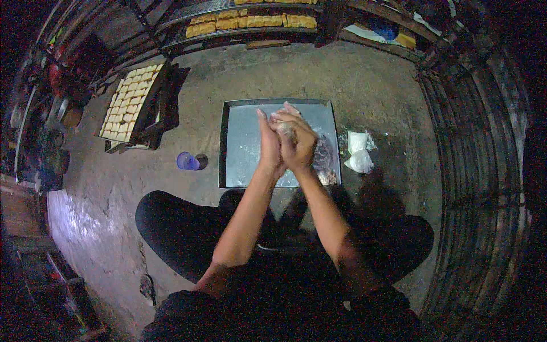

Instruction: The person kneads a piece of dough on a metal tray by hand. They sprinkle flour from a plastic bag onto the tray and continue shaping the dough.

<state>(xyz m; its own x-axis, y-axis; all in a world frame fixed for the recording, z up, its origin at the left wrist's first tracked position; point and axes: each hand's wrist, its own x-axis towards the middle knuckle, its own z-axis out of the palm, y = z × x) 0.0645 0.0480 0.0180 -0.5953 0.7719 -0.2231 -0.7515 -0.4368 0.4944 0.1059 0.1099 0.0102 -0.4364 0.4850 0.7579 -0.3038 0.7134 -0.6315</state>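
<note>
Grey, dark-rimmed tray [244, 137] sits on the floor [199, 80]. Above it, left hand [268, 145] and right hand [300, 141] are pressed together; whether their grip encloses anything cannot be determined. Two white bags [359, 162] lie just right of the tray, a purple cup [184, 161] at left.

The head camera looks steeply down from above the person's folded legs [176, 225], its upright fisheye view bending straight edges toward a dark rim. The left hand [270, 139] and right hand [300, 138] sit near the centre, closer to the lens than the tray [242, 128] and floor [196, 80].
</note>
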